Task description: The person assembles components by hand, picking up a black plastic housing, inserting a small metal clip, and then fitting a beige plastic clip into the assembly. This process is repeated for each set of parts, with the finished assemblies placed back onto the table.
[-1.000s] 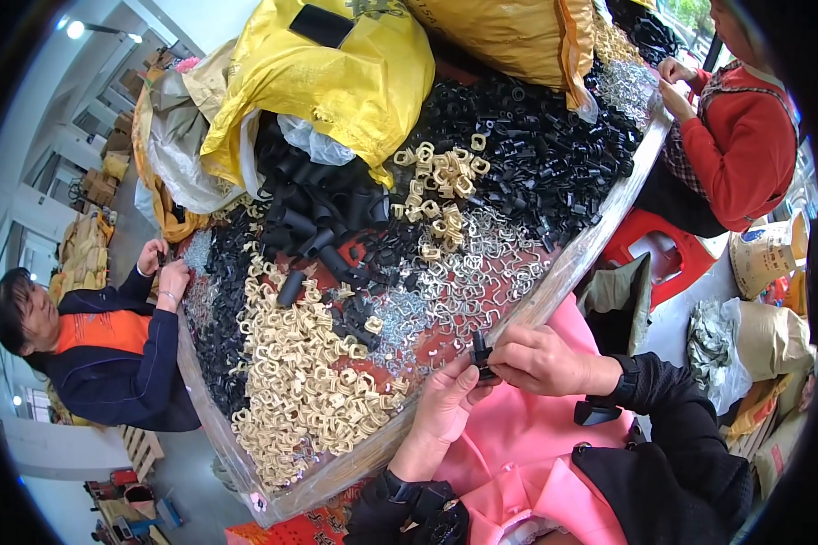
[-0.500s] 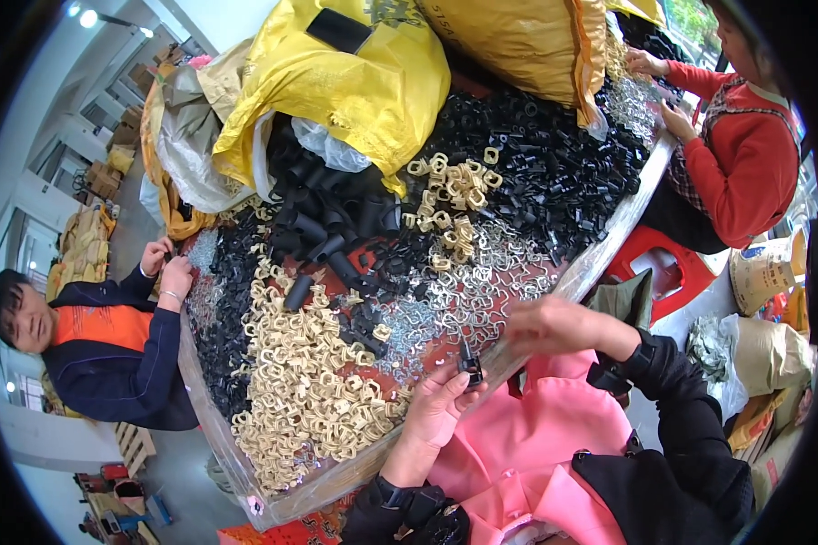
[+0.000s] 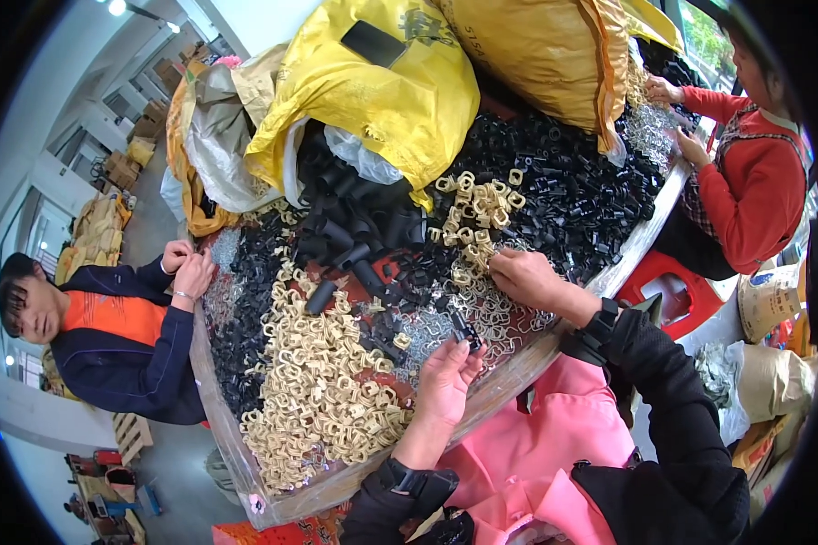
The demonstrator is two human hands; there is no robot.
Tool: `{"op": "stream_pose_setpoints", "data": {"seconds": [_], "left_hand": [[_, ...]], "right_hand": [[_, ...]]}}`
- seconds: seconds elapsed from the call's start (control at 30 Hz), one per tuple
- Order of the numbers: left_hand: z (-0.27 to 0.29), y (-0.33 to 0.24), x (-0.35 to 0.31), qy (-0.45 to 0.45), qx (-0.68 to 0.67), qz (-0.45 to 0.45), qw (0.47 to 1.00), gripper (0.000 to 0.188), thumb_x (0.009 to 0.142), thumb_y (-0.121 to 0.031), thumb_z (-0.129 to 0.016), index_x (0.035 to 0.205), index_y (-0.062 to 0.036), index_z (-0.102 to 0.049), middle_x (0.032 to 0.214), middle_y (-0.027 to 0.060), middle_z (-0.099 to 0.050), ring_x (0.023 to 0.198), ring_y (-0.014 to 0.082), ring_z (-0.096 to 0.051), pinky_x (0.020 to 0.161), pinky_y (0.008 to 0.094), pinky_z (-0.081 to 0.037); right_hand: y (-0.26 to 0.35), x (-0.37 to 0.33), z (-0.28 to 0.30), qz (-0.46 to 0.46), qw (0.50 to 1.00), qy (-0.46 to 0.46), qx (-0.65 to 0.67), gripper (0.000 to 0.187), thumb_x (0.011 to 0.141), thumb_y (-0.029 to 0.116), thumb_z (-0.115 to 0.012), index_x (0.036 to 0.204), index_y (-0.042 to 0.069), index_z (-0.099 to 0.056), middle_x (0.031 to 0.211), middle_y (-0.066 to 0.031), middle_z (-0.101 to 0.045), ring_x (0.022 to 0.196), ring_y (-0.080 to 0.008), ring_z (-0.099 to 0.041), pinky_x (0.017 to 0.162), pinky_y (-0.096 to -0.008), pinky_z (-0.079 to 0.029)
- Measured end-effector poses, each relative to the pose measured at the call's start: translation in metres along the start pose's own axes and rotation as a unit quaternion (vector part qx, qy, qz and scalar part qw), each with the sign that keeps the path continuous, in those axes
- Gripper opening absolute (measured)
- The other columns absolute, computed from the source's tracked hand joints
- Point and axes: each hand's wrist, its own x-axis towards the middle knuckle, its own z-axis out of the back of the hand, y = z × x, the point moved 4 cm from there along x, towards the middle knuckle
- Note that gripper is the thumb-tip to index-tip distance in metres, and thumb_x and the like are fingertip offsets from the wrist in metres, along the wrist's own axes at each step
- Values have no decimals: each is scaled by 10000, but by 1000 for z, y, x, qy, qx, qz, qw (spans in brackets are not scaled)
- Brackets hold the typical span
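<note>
My left hand (image 3: 445,377) is closed around a small black plastic part (image 3: 465,331), held upright just above the front edge of the table. Farther right and forward, my right hand (image 3: 529,278) reaches into the pile of bent silver wire clips (image 3: 509,318), fingers bent down and pinched together. Whether a clip is between those fingertips cannot be made out. Beside its fingers lies a small heap of gold-coloured metal loops (image 3: 473,218). A larger spread of gold loops (image 3: 327,391) lies left of my left hand. Tiny silver pieces (image 3: 418,334) are scattered between.
A wooden rim (image 3: 509,377) edges the table. Large black tube pieces (image 3: 341,236) and black small parts (image 3: 554,182) cover its middle and far right. Yellow sacks (image 3: 400,109) stand at the back. One person (image 3: 118,318) works at the left, another (image 3: 754,182) at the right.
My right hand has moved forward and left, from near the table edge into the wire clips. The left hand stays near its place, still holding the black part; the view has shifted slightly.
</note>
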Motion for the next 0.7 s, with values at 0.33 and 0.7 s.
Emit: {"op": "stream_pose_setpoints", "data": {"seconds": [0.33,0.7], "left_hand": [[6,3,0,-23,12,-22,999,110,800,-87,-560,901,-42,-559,907,94,-593,841,186,-579,705,261,-484],[0,2,-9,-2,7,-29,1000,125,795,-99,-569,909,-47,-561,918,92,-593,854,180,-573,726,257,-471]], "right_hand": [[7,10,-3,-1,998,53,31,227,734,181,-551,914,71,-466,789,-117,-534,686,-314,-545,585,-384,-454],[18,-27,14,-148,864,66,478,179,828,211,-531,784,48,-473,705,-12,-516,624,-104,-506,551,-236,-421]]}}
